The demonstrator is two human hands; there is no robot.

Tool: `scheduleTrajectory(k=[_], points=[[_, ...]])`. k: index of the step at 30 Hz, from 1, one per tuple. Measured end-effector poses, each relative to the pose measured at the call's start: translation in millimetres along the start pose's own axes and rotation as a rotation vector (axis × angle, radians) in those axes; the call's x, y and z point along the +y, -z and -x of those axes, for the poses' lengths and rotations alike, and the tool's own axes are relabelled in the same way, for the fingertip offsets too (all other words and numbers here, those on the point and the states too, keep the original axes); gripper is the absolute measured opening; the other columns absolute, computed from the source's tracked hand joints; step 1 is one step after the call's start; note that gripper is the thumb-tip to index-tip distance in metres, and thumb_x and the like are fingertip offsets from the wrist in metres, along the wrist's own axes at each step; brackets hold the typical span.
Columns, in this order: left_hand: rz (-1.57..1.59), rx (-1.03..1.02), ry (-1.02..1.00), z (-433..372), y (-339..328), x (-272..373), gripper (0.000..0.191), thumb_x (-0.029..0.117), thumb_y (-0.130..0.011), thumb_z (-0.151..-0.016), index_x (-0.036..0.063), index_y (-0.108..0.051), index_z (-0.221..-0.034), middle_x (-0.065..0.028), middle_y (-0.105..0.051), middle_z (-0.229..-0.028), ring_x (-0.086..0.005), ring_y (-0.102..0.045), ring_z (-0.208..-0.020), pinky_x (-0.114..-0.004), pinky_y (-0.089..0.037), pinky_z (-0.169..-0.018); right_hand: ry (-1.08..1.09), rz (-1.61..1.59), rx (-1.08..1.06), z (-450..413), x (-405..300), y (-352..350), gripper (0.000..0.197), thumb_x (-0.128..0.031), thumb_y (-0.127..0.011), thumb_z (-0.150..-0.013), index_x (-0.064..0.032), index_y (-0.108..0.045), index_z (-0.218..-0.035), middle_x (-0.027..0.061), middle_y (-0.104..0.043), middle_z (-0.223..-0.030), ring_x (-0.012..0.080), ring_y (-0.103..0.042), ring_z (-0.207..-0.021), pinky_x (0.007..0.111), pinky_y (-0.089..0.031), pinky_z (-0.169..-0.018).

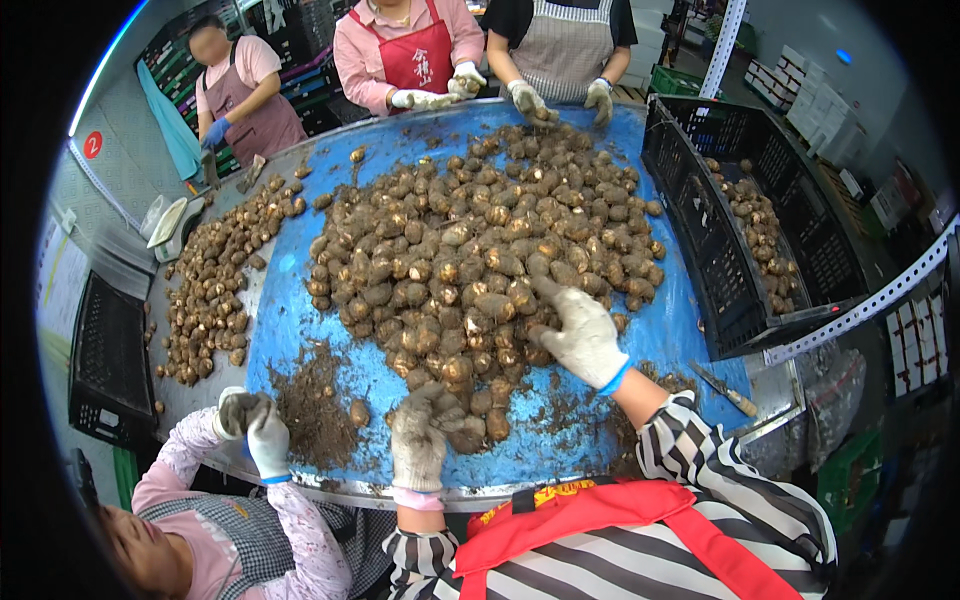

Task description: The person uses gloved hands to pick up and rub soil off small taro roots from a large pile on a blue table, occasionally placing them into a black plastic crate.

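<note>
A large heap of small taro corms (457, 255), brown and hairy with soil, lies on a blue sheet (300, 300) over a metal table. My left hand (421, 435), in a soiled white glove, is at the near edge of the heap, with a taro corm (468, 435) at its fingers; whether it grips the corm is unclear. At the right side of the heap, my right hand (581, 330) reaches in with its gloved fingers spread, touching the corms and holding none that I can see. A knife with a wooden handle (724, 390) rests at the right.
Black crates stand at the right (720, 225) and left (112, 360). More corms (210, 300) lie on the bare metal at left, with loose soil (319, 409) nearer. A co-worker's gloved hands (255, 427) are close on my left; other co-workers stand across the table and at far left.
</note>
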State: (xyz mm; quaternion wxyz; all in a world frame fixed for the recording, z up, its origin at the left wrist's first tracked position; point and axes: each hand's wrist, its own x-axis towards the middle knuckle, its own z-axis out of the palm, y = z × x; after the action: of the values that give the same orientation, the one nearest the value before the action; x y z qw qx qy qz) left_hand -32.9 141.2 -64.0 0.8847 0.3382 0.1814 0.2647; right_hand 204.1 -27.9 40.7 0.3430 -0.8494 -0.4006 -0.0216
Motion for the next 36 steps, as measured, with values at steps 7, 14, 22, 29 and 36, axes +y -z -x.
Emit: scheduleTrajectory(k=[7,14,22,29,36], points=[[0.014,0.055,0.069,8.7,-6.9,-10.3,0.040,0.029,-0.060,-0.097,-0.0008,-0.059,-0.123,-0.0181,-0.070,-0.105,-0.0325,-0.070,-0.088,-0.045,-0.059,-0.076,0.121,0.176,0.031,-21.1,34.0,-38.6,0.053,-0.020,-0.069,-0.080,-0.0119,-0.059,-0.132,0.0130,-0.063,-0.112,0.0313,-0.061,-0.102,0.042,-0.050,-0.088],[-0.084,-0.064,0.154,6.4,-18.8,-9.8,0.047,0.034,-0.062,-0.096,-0.0012,-0.057,-0.127,-0.0184,-0.068,-0.110,-0.0303,-0.069,-0.093,-0.043,-0.059,-0.078,-0.126,-0.440,0.047,-2.7,-5.8,9.4,0.053,-0.006,-0.056,-0.081,-0.0057,-0.057,-0.135,0.0192,-0.061,-0.127,0.0310,-0.059,-0.119,0.037,-0.046,-0.104],[-0.477,-0.216,-0.065,-4.0,-107.6,-12.2,0.056,0.014,-0.061,-0.095,-0.0001,-0.041,-0.145,-0.0133,-0.053,-0.137,-0.0208,-0.059,-0.116,-0.034,-0.054,-0.092,0.371,-0.255,0.037,47.7,-33.6,-23.6,0.067,-0.002,-0.065,-0.069,-0.0028,-0.056,-0.136,0.0191,-0.061,-0.125,0.0343,-0.061,-0.114,0.041,-0.048,-0.099],[-0.373,-0.194,-0.044,3.2,-117.9,2.2,0.061,0.016,-0.063,-0.094,0.0017,-0.040,-0.148,-0.0109,-0.057,-0.133,-0.0185,-0.059,-0.112,-0.027,-0.050,-0.092,0.015,-0.642,-0.118,42.5,-37.6,-4.4,0.051,-0.007,-0.064,-0.084,-0.0047,-0.058,-0.135,0.0178,-0.062,-0.124,0.0291,-0.060,-0.115,0.037,-0.047,-0.100],[-0.635,-0.113,-0.215,8.9,-121.6,-8.6,0.066,-0.008,-0.053,-0.087,0.0027,-0.038,-0.150,-0.0084,-0.057,-0.129,-0.0159,-0.059,-0.111,-0.028,-0.049,-0.094,-0.278,-1.003,-0.126,50.2,-56.7,-16.9,0.026,-0.013,-0.067,-0.089,-0.0021,-0.072,-0.112,0.0113,-0.064,-0.094,0.0186,-0.061,-0.087,0.031,-0.049,-0.079]])
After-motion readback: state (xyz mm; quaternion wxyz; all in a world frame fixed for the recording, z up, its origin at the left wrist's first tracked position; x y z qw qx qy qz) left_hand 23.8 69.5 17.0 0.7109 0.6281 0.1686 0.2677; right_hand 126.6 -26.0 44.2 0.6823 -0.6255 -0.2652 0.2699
